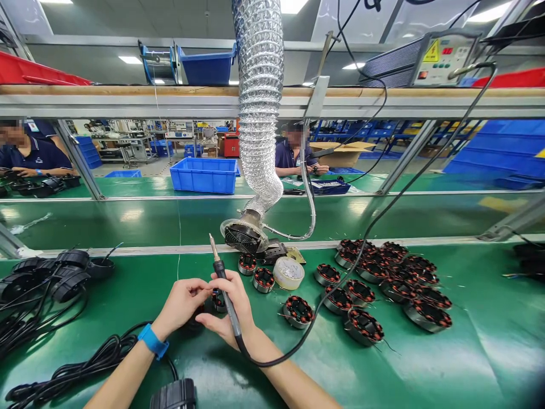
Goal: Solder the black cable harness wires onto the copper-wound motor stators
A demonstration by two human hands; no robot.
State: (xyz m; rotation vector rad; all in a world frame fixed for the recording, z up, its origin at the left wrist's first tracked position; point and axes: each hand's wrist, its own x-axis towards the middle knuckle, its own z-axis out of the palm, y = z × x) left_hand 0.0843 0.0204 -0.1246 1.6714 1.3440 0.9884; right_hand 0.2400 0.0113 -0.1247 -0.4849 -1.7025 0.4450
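My right hand (238, 309) is wrapped round a soldering iron (225, 292), its bare tip pointing up and away from me. Beside it my left hand (183, 305), with a blue band on the wrist, has thumb and forefinger pinched together; whatever lies between them is too small to make out. Partly hidden behind and between both hands is a motor stator (218, 301) with dark windings. The iron's black cable (293, 349) runs over my right forearm and up to the right.
Several stators (366, 326) lie on the green mat at right. A round tub (288, 272) stands near the extractor fan (246, 236). Black cable coils (93, 363) and black housings (70, 275) spread at left. One housing (174, 393) sits at the near edge. Two people work across the bench.
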